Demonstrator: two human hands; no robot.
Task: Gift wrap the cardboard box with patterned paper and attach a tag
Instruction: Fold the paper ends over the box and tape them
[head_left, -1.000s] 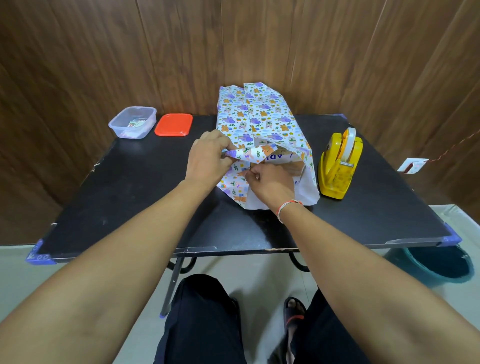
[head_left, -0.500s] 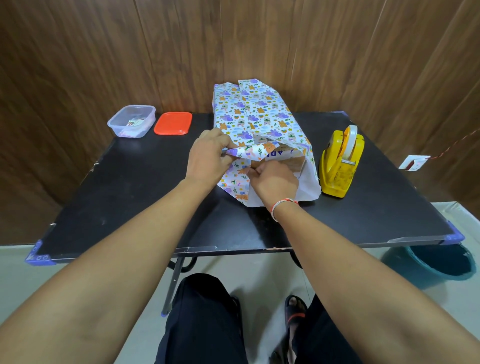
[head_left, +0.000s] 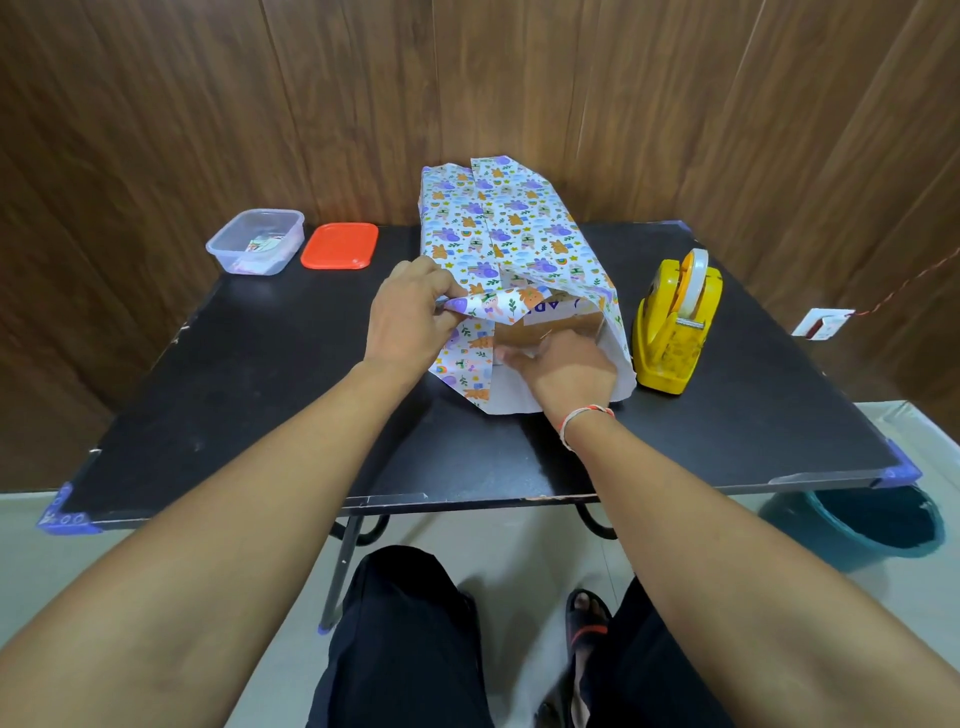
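The cardboard box (head_left: 550, 325) sits in the middle of the tabletop (head_left: 260, 374). Thin patterned paper (head_left: 498, 223) with little purple and orange animals covers its top and sides. The near end is not closed, so plain brown card shows there. The paper's white inside lies flat on the tabletop below it.

The left hand (head_left: 410, 317) pinches a folded paper flap at the box's near left corner, fingers curled round it. The right hand (head_left: 563, 364) rests against the open end with fingers mostly straight, touching the paper.

A chunky yellow plastic tape dispenser (head_left: 675, 322) stands just right of the box. A clear plastic tub (head_left: 254, 241) and its flat red lid (head_left: 340, 246) sit side by side at the far left.

The tabletop is smooth and black, with purple corner guards (head_left: 67, 514). Brown wood panels (head_left: 208, 104) make the wall behind. The floor (head_left: 519, 545) is pale.
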